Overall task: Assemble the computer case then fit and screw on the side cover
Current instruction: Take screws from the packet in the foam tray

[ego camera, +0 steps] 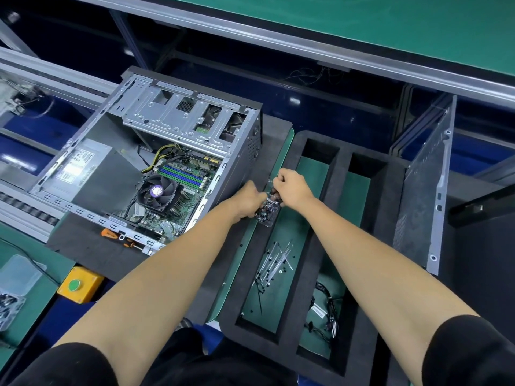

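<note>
The open computer case (156, 162) lies on its side on a black foam pad, its motherboard, fan and drive cage exposed. The grey side cover (426, 196) stands upright at the right edge of the black foam tray (334, 218). Both hands meet over the tray's left compartment, just right of the case. My left hand (248, 200) holds a small clear plastic box of dark screws (269, 213). My right hand (292, 188) is closed over the box's top end, fingers pinched; whether it holds a screw is hidden.
An orange-handled screwdriver (119, 238) lies against the case's front edge. Loose cable ties and screws (274, 263) litter the tray compartment; cables (326, 310) fill the one beside it. A yellow button box (79, 285) and a clear parts box (14, 280) sit at left.
</note>
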